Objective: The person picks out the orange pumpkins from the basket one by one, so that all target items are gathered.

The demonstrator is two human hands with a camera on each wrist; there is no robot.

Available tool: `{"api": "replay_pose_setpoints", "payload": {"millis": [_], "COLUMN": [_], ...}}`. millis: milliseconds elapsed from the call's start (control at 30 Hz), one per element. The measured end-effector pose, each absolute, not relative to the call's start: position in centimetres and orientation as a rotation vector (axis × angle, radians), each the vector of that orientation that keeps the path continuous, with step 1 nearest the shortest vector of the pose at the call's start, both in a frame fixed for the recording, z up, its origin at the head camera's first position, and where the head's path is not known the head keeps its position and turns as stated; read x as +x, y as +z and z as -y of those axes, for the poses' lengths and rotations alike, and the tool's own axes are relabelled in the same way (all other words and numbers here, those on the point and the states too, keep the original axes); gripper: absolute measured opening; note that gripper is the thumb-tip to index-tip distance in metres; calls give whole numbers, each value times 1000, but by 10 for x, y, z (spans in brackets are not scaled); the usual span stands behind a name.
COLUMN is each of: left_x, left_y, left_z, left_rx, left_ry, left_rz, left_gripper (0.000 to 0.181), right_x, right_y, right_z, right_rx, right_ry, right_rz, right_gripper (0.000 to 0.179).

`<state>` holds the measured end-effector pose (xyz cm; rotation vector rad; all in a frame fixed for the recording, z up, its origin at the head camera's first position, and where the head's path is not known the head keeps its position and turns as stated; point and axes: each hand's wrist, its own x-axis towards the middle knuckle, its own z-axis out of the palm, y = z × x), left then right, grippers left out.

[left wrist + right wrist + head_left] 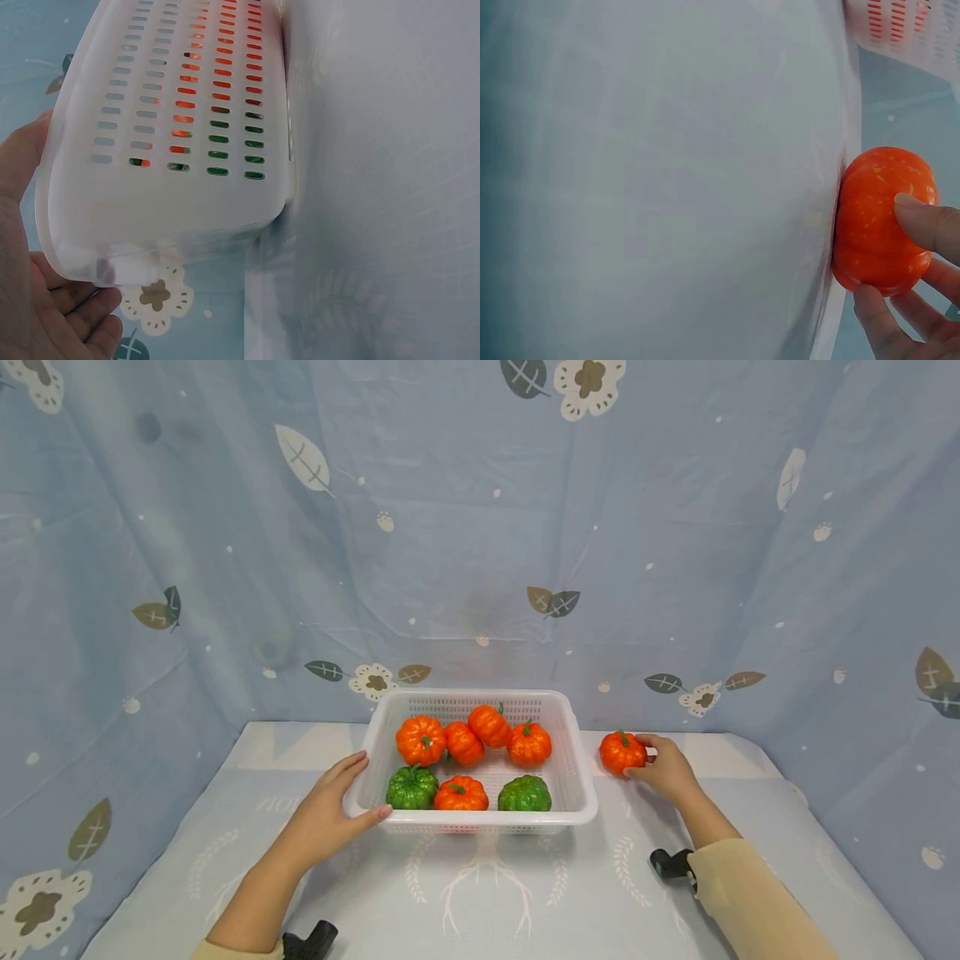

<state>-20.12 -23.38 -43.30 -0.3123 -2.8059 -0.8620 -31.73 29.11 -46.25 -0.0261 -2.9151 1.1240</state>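
A white plastic basket (582, 793) with slotted walls stands mid-table in the head view. Inside it are several small orange pumpkins (529, 744) and two green ones, a left one (412, 788) and a right one (525, 793). My left hand (333, 806) grips the basket's front left corner, thumb on the front rim and fingers along the left side. To the right of the basket, another orange pumpkin (622, 752) with a green stem sits on the table. My right hand (670, 769) holds it from its right side, thumb and fingertips against its skin (877, 217).
A pale patterned cloth covers the table (487, 893). Blue curtain (465, 527) with leaf and flower prints hangs behind and at both sides, close to the table's back edge. Black wrist mounts, a left one (311, 939) and a right one (670, 864), jut from beside the sleeves.
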Motion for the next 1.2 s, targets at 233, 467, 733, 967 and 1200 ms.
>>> {"api": "replay_pose_setpoints", "payload": {"millis": [233,467,733,967,1200], "left_x": [-202,-203,-201,-201,-201], "left_y": [-433,-437,-434,-433,-432], "left_z": [233,234,234,234,234], "left_rx": [-325,-330,-313,-321,-325], "left_ry": [-855,-844,-847,-833,-829], "left_rz": [2799,2796,2807,2802,2803], "left_gripper": [90,90,91,91,90], "right_x": [-316,-310,-299,-291,-291], "right_y": [-464,-455,-425,-398,-379], "right_z": [-293,-295,-286,-264,-234], "right_rx": [-9,40,49,216,448], "right_ry": [1111,1092,1011,1031,1006], "right_rz": [2913,2913,2894,2818,2796], "right_gripper": [71,72,57,50,50]}}
